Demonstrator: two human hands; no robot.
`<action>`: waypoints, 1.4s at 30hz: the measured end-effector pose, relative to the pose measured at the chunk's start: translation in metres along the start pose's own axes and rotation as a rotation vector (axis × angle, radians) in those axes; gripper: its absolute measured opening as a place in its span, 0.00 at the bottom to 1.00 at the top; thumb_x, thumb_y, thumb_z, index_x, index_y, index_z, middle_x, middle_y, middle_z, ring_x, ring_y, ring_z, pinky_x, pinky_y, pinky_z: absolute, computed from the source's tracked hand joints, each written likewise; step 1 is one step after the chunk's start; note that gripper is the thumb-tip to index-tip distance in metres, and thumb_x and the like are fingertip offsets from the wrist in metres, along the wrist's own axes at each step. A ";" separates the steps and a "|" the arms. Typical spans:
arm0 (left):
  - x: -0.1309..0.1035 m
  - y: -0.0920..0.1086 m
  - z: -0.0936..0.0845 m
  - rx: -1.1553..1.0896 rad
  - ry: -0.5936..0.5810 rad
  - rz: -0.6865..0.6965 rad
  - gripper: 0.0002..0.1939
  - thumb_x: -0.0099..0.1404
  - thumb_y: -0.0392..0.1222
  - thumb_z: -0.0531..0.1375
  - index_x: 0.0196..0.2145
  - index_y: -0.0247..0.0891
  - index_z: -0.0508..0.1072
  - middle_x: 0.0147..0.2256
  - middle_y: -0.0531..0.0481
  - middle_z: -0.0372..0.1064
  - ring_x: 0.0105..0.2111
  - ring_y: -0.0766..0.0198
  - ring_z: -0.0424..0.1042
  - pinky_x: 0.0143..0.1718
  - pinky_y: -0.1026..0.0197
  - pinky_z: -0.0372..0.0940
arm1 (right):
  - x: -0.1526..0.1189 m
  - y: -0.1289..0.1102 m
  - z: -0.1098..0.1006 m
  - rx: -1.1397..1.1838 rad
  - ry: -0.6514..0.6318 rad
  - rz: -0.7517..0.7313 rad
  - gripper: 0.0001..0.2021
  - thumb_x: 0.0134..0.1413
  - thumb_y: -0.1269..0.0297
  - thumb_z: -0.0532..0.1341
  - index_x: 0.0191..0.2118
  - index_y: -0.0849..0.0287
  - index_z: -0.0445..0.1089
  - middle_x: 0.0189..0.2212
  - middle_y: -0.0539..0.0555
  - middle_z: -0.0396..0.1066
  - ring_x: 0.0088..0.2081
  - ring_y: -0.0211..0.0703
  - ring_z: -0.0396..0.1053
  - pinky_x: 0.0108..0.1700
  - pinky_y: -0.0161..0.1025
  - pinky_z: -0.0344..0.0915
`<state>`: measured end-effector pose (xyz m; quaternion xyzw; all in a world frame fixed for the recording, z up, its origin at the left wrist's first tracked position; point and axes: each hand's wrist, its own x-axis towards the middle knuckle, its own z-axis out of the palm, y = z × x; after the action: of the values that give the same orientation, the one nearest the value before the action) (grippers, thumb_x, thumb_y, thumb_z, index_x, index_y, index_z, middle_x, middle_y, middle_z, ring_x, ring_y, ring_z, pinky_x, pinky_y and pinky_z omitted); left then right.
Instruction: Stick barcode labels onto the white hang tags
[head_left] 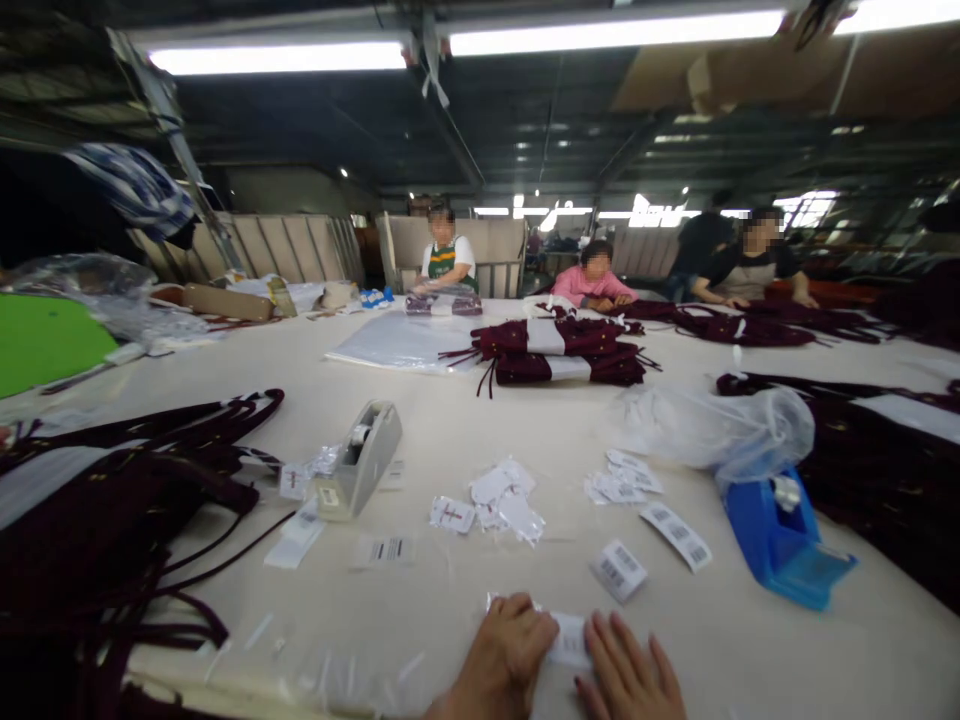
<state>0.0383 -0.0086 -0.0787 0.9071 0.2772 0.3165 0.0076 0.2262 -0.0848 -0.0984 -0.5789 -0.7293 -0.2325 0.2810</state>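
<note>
My left hand (504, 645) is at the near edge of the table, its fingers curled closed at the left end of a small white label (570, 640). My right hand (628, 668) lies with fingers stretched out, fingertips at the label's right end. A bit of clear plastic shows past the left knuckles. Just beyond the hands are a folded barcode label (619, 570) and a strip of barcode labels (676, 536). A heap of white tags (508, 497) sits farther out, with a single tag marked in red (452, 514) beside it.
A grey tape dispenser (363, 462) stands left, a blue one (784, 540) right, touching crumpled clear plastic (720, 430). Dark maroon garments lie in piles at left (127, 520), right (885, 470) and centre back (562, 352). Several people work across the table.
</note>
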 end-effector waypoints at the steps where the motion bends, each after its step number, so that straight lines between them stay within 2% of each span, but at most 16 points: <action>1: 0.002 0.004 -0.010 -0.046 -0.099 -0.049 0.05 0.60 0.35 0.52 0.35 0.37 0.66 0.28 0.51 0.68 0.34 0.62 0.64 0.33 0.61 0.57 | 0.005 -0.002 -0.013 -0.004 -0.029 0.014 0.16 0.55 0.62 0.54 0.49 0.56 0.67 0.46 0.55 0.71 0.48 0.47 0.66 0.55 0.45 0.48; 4: 0.009 0.006 -0.026 -0.189 -0.256 -0.082 0.09 0.63 0.33 0.49 0.39 0.37 0.67 0.32 0.49 0.69 0.38 0.62 0.64 0.41 0.58 0.60 | 0.024 -0.004 -0.044 0.000 -0.048 0.247 0.20 0.58 0.64 0.50 0.54 0.68 0.59 0.51 0.63 0.65 0.56 0.48 0.57 0.57 0.48 0.47; 6: 0.013 0.002 -0.027 -0.275 -0.266 -0.151 0.12 0.65 0.35 0.48 0.43 0.35 0.66 0.37 0.47 0.69 0.41 0.61 0.64 0.46 0.55 0.59 | 0.031 -0.007 -0.049 0.013 -0.144 0.303 0.18 0.60 0.63 0.49 0.52 0.67 0.62 0.49 0.62 0.66 0.54 0.46 0.58 0.56 0.46 0.48; 10: 0.015 -0.004 -0.031 -0.328 -0.187 -0.223 0.15 0.63 0.39 0.52 0.47 0.34 0.65 0.46 0.42 0.64 0.48 0.59 0.62 0.49 0.54 0.60 | 0.021 -0.024 -0.043 -0.010 -0.306 0.358 0.19 0.60 0.59 0.48 0.49 0.67 0.65 0.50 0.63 0.65 0.54 0.50 0.57 0.56 0.49 0.47; 13: 0.013 -0.006 -0.035 -0.176 -0.241 -0.191 0.25 0.58 0.46 0.57 0.51 0.33 0.62 0.51 0.39 0.61 0.52 0.51 0.58 0.53 0.46 0.54 | 0.010 -0.035 -0.036 -0.010 -0.286 0.382 0.19 0.60 0.60 0.49 0.51 0.67 0.63 0.51 0.63 0.64 0.55 0.51 0.56 0.57 0.51 0.46; 15: 0.011 -0.007 -0.035 -0.113 -0.296 -0.186 0.29 0.56 0.49 0.59 0.52 0.32 0.61 0.51 0.37 0.61 0.53 0.49 0.58 0.53 0.45 0.53 | 0.007 -0.038 -0.035 -0.003 -0.263 0.398 0.19 0.59 0.61 0.50 0.51 0.66 0.63 0.52 0.63 0.64 0.55 0.52 0.56 0.57 0.53 0.46; 19: 0.009 -0.009 -0.030 -0.165 -0.342 -0.180 0.26 0.57 0.47 0.58 0.52 0.33 0.63 0.50 0.38 0.64 0.52 0.52 0.60 0.53 0.48 0.56 | 0.013 -0.045 -0.033 0.052 -0.268 0.403 0.18 0.58 0.61 0.51 0.51 0.66 0.63 0.52 0.64 0.64 0.55 0.53 0.56 0.57 0.55 0.46; 27: 0.009 -0.008 -0.027 -0.253 -0.322 -0.213 0.26 0.57 0.47 0.59 0.52 0.35 0.63 0.48 0.40 0.66 0.51 0.52 0.61 0.52 0.48 0.57 | 0.028 -0.066 -0.027 0.213 -0.343 0.297 0.18 0.58 0.61 0.51 0.53 0.61 0.62 0.53 0.61 0.62 0.56 0.53 0.54 0.57 0.55 0.44; 30: 0.009 -0.015 -0.038 -0.290 -0.319 -0.249 0.27 0.58 0.47 0.58 0.53 0.35 0.61 0.51 0.40 0.63 0.52 0.55 0.61 0.53 0.50 0.57 | 0.030 -0.060 -0.030 0.267 -0.343 0.323 0.17 0.59 0.64 0.49 0.52 0.63 0.62 0.51 0.60 0.64 0.55 0.49 0.57 0.57 0.51 0.46; 34: -0.001 -0.041 -0.066 -0.178 -0.278 -0.395 0.24 0.58 0.45 0.57 0.52 0.37 0.62 0.50 0.42 0.64 0.51 0.55 0.61 0.53 0.50 0.57 | 0.035 -0.050 -0.032 0.313 -0.352 0.359 0.17 0.58 0.65 0.50 0.52 0.63 0.62 0.50 0.60 0.65 0.52 0.48 0.59 0.54 0.48 0.49; 38: -0.016 -0.059 -0.088 -0.070 -0.372 -0.492 0.18 0.55 0.44 0.59 0.44 0.37 0.68 0.44 0.43 0.66 0.46 0.54 0.63 0.49 0.50 0.59 | 0.048 -0.047 -0.024 0.355 -0.381 0.339 0.19 0.57 0.60 0.52 0.52 0.60 0.62 0.50 0.61 0.64 0.52 0.50 0.58 0.52 0.48 0.50; 42: -0.012 -0.060 -0.093 -0.026 -0.459 -0.519 0.13 0.52 0.42 0.60 0.37 0.36 0.70 0.38 0.45 0.66 0.41 0.56 0.64 0.44 0.53 0.60 | 0.066 -0.049 -0.011 0.385 -0.445 0.307 0.20 0.52 0.56 0.57 0.49 0.59 0.64 0.50 0.60 0.63 0.52 0.53 0.56 0.53 0.50 0.47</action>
<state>-0.0532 0.0214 -0.0226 0.8538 0.4857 0.0954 0.1617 0.1684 -0.0559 -0.0458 -0.6548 -0.7077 0.0868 0.2507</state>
